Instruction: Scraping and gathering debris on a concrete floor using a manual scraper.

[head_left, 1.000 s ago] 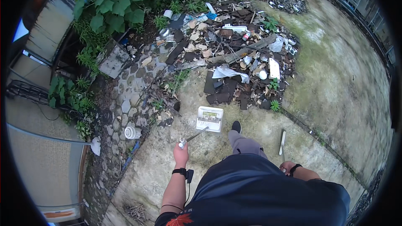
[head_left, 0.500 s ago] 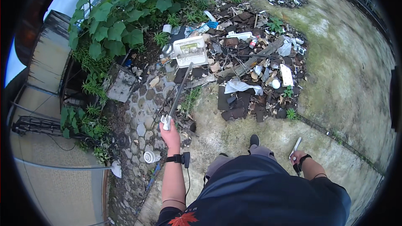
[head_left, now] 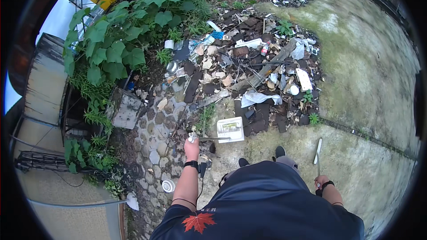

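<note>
Where the left hand [head_left: 191, 149] reaches: out over cobbled paving [head_left: 153, 144], its fingers wrapped around the white end of a grey handle [head_left: 209, 139].
Dustpan: the white, boxy dustpan [head_left: 230, 126] sits at the handle's far end, to the right of that hand and near the heap's lower edge; whether it touches the concrete [head_left: 356, 66] I cannot tell.
Right hand: low at the person's right side, this right hand [head_left: 320, 181] has its fingers closed on the shaft of a narrow white-headed tool [head_left: 318, 151], well apart from the dustpan.
Heap: the debris heap [head_left: 263, 118] carries a wooden plank [head_left: 269, 69], a pale plastic sheet [head_left: 260, 98] and a white ball-like object [head_left: 294, 90].
Shoes: 2 dark shoes [head_left: 280, 151] show past the dark shirt [head_left: 262, 200].
Paving: a round white container [head_left: 168, 186] lies left of the left forearm.
Plants: broad green leaves [head_left: 114, 51] grow beyond, at upper left.
</note>
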`<state>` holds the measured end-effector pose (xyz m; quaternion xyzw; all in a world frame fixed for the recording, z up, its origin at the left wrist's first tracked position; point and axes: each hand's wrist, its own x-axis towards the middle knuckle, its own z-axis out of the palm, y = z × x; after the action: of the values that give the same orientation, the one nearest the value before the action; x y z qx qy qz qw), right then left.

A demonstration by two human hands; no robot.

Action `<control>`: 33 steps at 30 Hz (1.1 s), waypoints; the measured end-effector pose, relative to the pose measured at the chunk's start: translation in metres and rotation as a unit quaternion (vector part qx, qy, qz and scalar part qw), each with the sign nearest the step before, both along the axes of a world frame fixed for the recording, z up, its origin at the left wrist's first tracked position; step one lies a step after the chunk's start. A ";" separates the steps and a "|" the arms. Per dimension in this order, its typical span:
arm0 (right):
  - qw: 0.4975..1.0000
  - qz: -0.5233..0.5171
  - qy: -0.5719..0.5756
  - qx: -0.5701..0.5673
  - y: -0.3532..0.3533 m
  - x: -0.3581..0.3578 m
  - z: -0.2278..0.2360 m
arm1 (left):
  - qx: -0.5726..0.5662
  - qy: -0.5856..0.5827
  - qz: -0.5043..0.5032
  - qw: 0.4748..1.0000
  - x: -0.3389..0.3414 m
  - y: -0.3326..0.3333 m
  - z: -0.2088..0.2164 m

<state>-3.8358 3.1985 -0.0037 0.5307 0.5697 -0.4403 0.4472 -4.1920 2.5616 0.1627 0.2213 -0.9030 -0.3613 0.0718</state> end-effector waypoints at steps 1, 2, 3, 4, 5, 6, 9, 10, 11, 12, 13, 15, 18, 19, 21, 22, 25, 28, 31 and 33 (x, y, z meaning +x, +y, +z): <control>0.999 0.011 -0.030 -0.025 -0.005 -0.005 0.001 | -0.009 -0.013 -0.014 1.000 0.001 -0.004 -0.003; 0.999 0.015 -0.027 -0.017 -0.008 -0.010 0.002 | -0.014 -0.030 -0.021 0.999 0.004 -0.007 -0.005; 0.997 0.061 -0.029 -0.035 -0.010 -0.017 0.003 | -0.011 -0.028 -0.020 0.999 0.005 -0.011 -0.005; 0.992 0.109 -0.033 -0.052 -0.011 -0.026 0.004 | -0.023 -0.031 -0.034 0.999 0.006 -0.015 -0.005; 0.991 -0.082 -0.065 -0.078 -0.018 -0.038 0.002 | -0.026 -0.042 -0.042 0.998 0.007 -0.019 -0.004; 0.954 -0.268 -0.093 -0.099 -0.021 -0.047 0.005 | 0.009 -0.041 -0.044 0.998 0.010 -0.024 -0.003; 0.988 -0.118 -0.058 -0.078 -0.033 -0.081 0.016 | 0.009 -0.069 -0.035 0.997 0.022 -0.043 0.000; 0.995 -0.027 -0.055 -0.078 -0.039 -0.095 0.020 | 0.050 -0.090 -0.005 0.995 0.026 -0.049 -0.001; 0.992 -0.047 -0.089 -0.075 -0.049 -0.110 0.020 | 0.051 -0.057 -0.014 0.997 0.034 -0.057 -0.002; 0.931 -0.314 -0.145 -0.113 -0.057 -0.123 0.022 | 0.088 -0.044 -0.020 0.995 0.041 -0.066 -0.006; 0.957 -0.259 -0.110 -0.071 -0.074 -0.135 0.023 | 0.064 -0.020 -0.013 0.998 0.050 -0.073 -0.010; 0.990 0.122 -0.061 -0.040 -0.104 -0.163 0.034 | 0.053 -0.046 0.017 0.997 0.062 -0.089 -0.018; 0.988 0.137 -0.054 -0.047 -0.169 -0.198 0.055 | 0.083 -0.059 0.046 0.994 0.080 -0.108 -0.031; 0.967 0.233 -0.059 -0.080 -0.184 -0.212 0.064 | 0.078 -0.052 0.043 0.995 0.086 -0.111 -0.036; 0.973 0.182 -0.046 -0.133 -0.222 -0.222 0.077 | 0.073 -0.071 0.049 0.994 0.095 -0.116 -0.045; 0.972 0.191 -0.020 -0.136 -0.237 -0.225 0.084 | 0.064 -0.070 0.043 0.995 0.097 -0.117 -0.049; 0.977 -0.023 -0.050 -0.208 -0.258 -0.231 0.103 | 0.055 -0.109 0.004 0.993 0.100 -0.118 -0.056; 0.952 -0.129 -0.049 -0.274 -0.256 -0.215 0.120 | 0.047 -0.108 -0.034 0.992 0.092 -0.121 -0.055; 0.967 -0.090 -0.022 -0.238 -0.242 -0.177 0.132 | 0.014 -0.101 -0.049 0.994 0.091 -0.119 -0.048; 0.988 -0.001 0.028 -0.150 -0.227 -0.141 0.136 | 0.028 -0.099 -0.067 0.992 0.095 -0.115 -0.041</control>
<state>-3.9771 2.9716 0.1325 0.4453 0.5093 -0.5359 0.5052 -4.0970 2.4466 0.1220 0.1972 -0.9079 -0.3667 -0.0488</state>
